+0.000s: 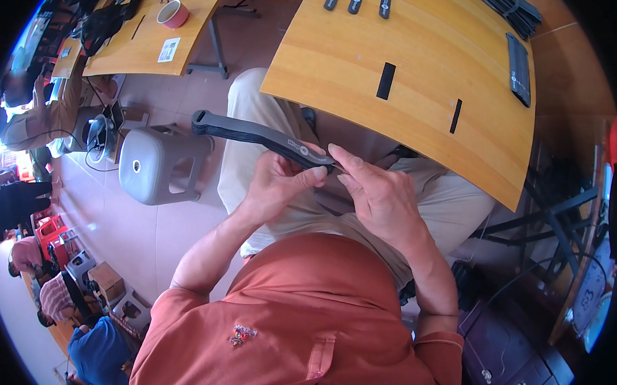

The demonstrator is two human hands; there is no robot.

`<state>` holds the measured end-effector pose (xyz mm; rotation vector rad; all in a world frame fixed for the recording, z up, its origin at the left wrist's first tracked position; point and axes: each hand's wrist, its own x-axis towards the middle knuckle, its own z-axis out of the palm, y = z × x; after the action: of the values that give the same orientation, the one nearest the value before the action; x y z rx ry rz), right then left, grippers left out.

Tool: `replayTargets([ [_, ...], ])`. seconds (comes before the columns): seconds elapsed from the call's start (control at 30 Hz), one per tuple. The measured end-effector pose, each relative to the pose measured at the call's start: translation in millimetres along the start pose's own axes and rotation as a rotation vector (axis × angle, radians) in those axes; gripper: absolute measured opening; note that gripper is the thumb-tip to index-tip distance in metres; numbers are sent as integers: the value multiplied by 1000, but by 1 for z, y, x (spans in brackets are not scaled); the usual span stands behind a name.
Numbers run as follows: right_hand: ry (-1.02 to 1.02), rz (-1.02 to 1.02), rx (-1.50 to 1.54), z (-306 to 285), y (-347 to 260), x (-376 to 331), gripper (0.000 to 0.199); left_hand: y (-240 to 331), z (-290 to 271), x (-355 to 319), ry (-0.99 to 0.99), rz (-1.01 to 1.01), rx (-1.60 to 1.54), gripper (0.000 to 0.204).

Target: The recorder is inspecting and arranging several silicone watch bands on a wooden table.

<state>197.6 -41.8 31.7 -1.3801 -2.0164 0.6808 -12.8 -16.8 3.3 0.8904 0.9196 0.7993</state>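
Note:
A stack of dark grey straps [246, 130], layered flat and slightly bowed, is held above my lap. My left hand [276, 182] is closed round its near part, thumb along the lower edge. The far end, with a slot in it, sticks out to the left. My right hand [383, 196] pinches at the right end of the stack, index finger and thumb close together. The fingers partly hide that end. Pale printing shows on the top strap.
Ahead stands a wooden table [321, 69] with three dark straps [355, 0], a black rectangle [386, 81], a thin black strip [456, 116] and a wrapped dark bundle [518, 71]. A grey stool [159, 165] is at left. Several people sit farther left.

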Motion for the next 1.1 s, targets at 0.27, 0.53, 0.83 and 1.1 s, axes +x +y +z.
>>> replayTargets([
  [0.27,-78,-15,27,-1,4,-4,39,-2,-5,2,-57,-34,40,25],
  [0.53,-45,45,165,17,6,-3,34,-5,-11,3,-84,-43,131,27],
  [0.83,-144,321,766,33,22,-12,30,-13,-15,-1,-44,-82,-162,31],
  [1.1,-421,649,1176,9,27,-7,29,-6,-16,-1,-147,-165,-122,32],
])
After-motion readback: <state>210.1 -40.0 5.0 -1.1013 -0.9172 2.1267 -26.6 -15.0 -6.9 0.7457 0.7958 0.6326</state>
